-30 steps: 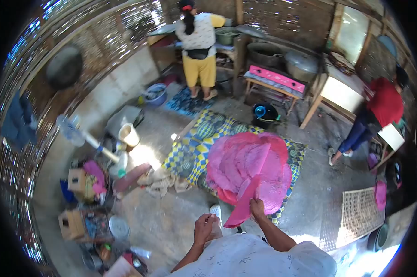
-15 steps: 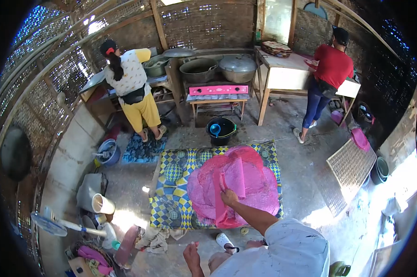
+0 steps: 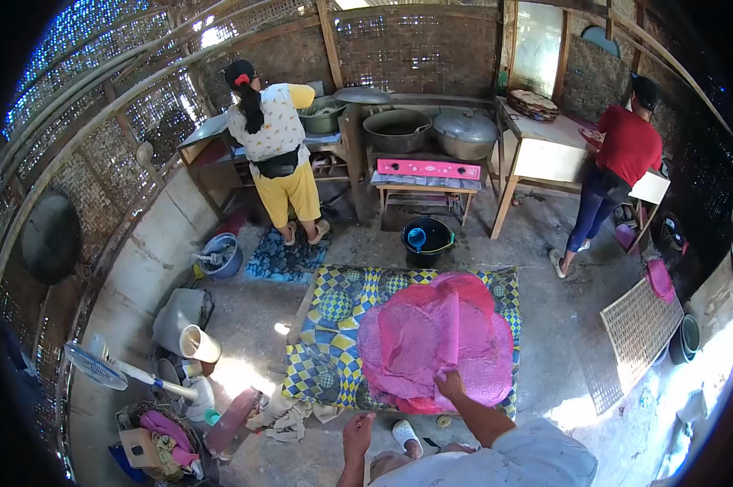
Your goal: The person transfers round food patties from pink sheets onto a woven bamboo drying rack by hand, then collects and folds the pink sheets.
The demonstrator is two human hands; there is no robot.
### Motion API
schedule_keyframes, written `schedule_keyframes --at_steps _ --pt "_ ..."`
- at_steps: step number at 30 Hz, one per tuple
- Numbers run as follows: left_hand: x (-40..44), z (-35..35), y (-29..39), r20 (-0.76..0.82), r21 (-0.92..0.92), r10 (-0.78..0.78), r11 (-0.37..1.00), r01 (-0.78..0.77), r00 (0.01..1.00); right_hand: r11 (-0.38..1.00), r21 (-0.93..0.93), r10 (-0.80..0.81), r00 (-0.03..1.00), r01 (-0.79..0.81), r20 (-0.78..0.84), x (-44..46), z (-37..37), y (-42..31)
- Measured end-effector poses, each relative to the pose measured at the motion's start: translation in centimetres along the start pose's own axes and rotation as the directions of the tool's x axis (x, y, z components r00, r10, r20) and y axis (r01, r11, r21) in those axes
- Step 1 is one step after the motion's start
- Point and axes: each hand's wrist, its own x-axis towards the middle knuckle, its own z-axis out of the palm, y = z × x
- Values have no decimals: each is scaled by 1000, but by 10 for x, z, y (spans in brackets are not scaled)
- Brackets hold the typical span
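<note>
Here, right hand (image 3: 449, 384) on pink sheets (image 3: 399, 342), stove markings (image 3: 428, 168) illegible

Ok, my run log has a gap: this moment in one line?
right hand: on thin, round pink sheets | left hand: off them | sheets: piled on blue-yellow patterned mat

It's a rustic kitchen: beyond the hands (image 3: 450, 385) stand a pink stove (image 3: 428, 168), a wide pan (image 3: 396, 130) and a lidded pot (image 3: 465, 134), against woven walls (image 3: 415, 61) with daylight coming through.
</note>
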Motion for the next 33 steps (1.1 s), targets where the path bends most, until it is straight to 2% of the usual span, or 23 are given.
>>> schedule_keyframes --at_steps 1,3,5,7,8,11,13,15,16,17,19,21,22,24,26,27,29,30,33 --pt "4 4 4 23 17 33 999 -33 999 995 -92 -35 999 34 -12 -14 20 39" --pt "12 15 11 76 50 96 994 -100 992 994 -112 10 999 -4 53 -63 21 88" --pt "13 25 27 128 26 162 986 -166 978 997 21 73 994 -74 79 -110 28 142" --pt "12 38 38 187 2 171 985 -175 967 931 -163 350 924 -326 154 -150 15 169" --pt "11 46 42 223 -5 148 989 -150 964 854 -238 505 846 -463 169 -177 13 188" --pt "16 77 28 362 -70 156 988 -140 919 839 -308 526 814 -449 246 -226 3 239" --pt "10 102 28 447 -84 98 994 -67 889 774 -239 633 728 -586 263 -252 -21 231" --pt "-3 127 37 559 -36 87 996 -81 824 667 -80 736 640 -740 219 -271 -36 226" --pt "-13 141 41 593 1 65 997 -81 803 677 35 718 670 -735 187 -275 -30 233" --pt "-24 155 44 612 33 43 996 -80 790 691 136 695 704 -710 147 -276 -28 238" --pt "-51 194 41 689 -12 110 990 -141 716 704 322 635 765 -632 113 -265 -45 225" --pt "-79 232 47 764 7 117 982 -189 635 678 580 554 832 -452 1 -262 -93 182" --pt "-95 255 47 787 14 70 991 -131 613 668 681 419 908 -299 -13 -266 -131 159" --pt "-129 299 47 823 37 -22 999 -15 568 498 861 350 933 -104 -90 -264 -174 132" --pt "-173 333 59 889 -22 -78 977 211 451 429 883 77 966 192 -248 -281 -236 115" --pt "-195 350 65 918 -39 -94 945 324 386 582 763 59 922 280 -384 -281 -242 127" --pt "-237 379 87 957 -103 -19 909 403 288 822 416 -53 781 388 -623 -276 -255 157" --pt "-252 388 92 970 -133 25 886 444 242 838 415 11 750 354 -661 -277 -265 170" --pt "-287 411 90 995 -44 2 911 410 101 842 464 194 648 275 -736 -281 -292 211"
